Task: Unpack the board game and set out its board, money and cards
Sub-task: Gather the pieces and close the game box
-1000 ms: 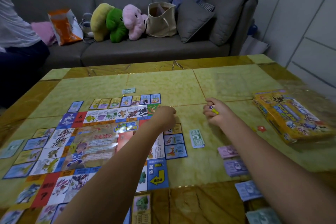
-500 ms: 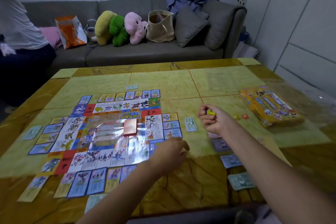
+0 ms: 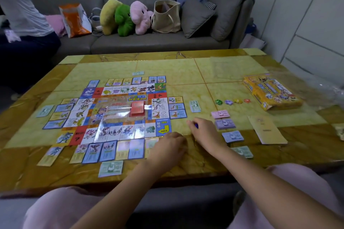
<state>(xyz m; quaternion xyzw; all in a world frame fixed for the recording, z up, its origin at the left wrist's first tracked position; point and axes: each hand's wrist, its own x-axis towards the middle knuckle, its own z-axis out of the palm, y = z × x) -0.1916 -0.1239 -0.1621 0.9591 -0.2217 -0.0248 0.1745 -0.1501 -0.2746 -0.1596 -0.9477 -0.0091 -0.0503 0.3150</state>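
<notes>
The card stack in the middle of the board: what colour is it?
The stack is red, best seen in the head view.

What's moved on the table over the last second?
The left hand drew back from the far right corner of the board to its near right corner. The right hand also came nearer, its grip on a small blue piece; yellow showed there before. The board, money stacks and box stayed put.
</notes>
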